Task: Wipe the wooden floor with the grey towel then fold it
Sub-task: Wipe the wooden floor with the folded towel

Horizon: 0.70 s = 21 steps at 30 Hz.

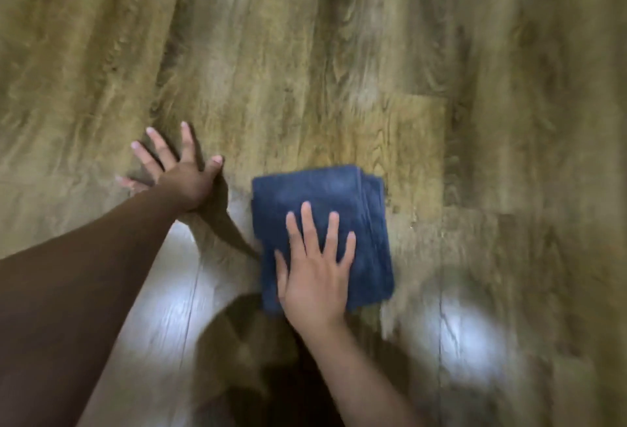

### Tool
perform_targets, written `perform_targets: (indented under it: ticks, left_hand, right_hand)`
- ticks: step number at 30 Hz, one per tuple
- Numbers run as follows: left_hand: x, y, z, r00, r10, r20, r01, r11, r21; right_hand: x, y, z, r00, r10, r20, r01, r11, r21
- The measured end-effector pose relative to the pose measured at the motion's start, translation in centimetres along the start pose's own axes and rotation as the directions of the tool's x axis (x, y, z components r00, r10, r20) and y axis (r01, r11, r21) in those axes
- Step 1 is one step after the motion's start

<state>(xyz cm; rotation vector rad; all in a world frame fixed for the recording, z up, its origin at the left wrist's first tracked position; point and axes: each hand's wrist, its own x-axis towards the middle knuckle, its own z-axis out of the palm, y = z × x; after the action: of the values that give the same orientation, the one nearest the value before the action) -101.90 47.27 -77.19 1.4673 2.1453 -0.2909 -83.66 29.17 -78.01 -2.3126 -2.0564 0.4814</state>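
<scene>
The grey towel (325, 196), which looks blue-grey here, lies folded into a thick rectangle on the wooden floor (339, 53), just right of the frame's middle. My right hand (314, 270) lies flat on the towel's near half, fingers straight and spread, pressing it down. To the left of the towel, and apart from it, my left hand (179, 172) rests on the bare boards with its fingers spread wide. The frame is motion-blurred.
Brown wood-grain planks fill the whole view. Two bright patches of reflected light sit on the floor, one near my left forearm (176, 277) and one at the lower right (464, 335). A dark shadow lies between my arms.
</scene>
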Motion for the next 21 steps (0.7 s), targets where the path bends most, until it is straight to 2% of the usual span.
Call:
perform_targets:
  ticks: [2, 3, 5, 6, 8, 10, 12, 17, 21]
  left_hand:
    - [-0.9, 2.1, 0.5, 0.988, 0.112, -0.11, -0.102, 0.991, 0.091]
    - [-1.5, 3.8, 0.8, 0.973, 0.204, -0.11, -0.193, 0.975, 0.107]
    - [-3.4, 8.1, 1.8, 0.934, 0.357, -0.008, -0.357, 0.933, 0.045]
    - [-4.3, 10.1, 2.5, 0.925, 0.375, 0.068, -0.375, 0.927, -0.01]
    - [-5.6, 12.7, 3.8, 0.923, 0.314, 0.222, -0.309, 0.949, -0.061]
    - [-6.0, 13.6, 4.3, 0.921, 0.261, 0.288, -0.274, 0.962, 0.007]
    - [-6.0, 13.8, 4.0, 0.913, 0.245, 0.327, -0.268, 0.963, 0.028]
    - [-6.2, 14.0, 3.1, 0.891, 0.245, 0.381, -0.286, 0.957, 0.055]
    - [-6.5, 14.0, 3.4, 0.891, 0.256, 0.376, -0.296, 0.954, 0.054]
  right_hand:
    - [-5.1, 2.3, 0.9, 1.0, -0.014, 0.015, 0.014, 0.999, -0.034]
    - [-6.7, 3.5, 1.1, 1.0, -0.015, 0.018, 0.015, 0.999, -0.049]
    - [-8.7, 6.2, 0.8, 0.999, 0.036, 0.028, -0.034, 0.998, -0.062]
    - [-9.1, 7.7, 0.4, 0.994, 0.104, 0.029, -0.102, 0.994, -0.049]
    - [-8.8, 11.0, -0.8, 0.95, 0.312, -0.006, -0.312, 0.95, -0.009]
    - [-7.2, 14.9, -2.4, 0.848, 0.529, -0.036, -0.527, 0.848, 0.055]
    - [-4.4, 19.1, -4.2, 0.745, 0.665, -0.051, -0.656, 0.744, 0.129]
    - [5.3, 26.7, -7.2, 0.575, 0.816, -0.054, -0.786, 0.57, 0.24]
    - [9.7, 26.9, -7.9, 0.549, 0.834, -0.052, -0.808, 0.545, 0.223]
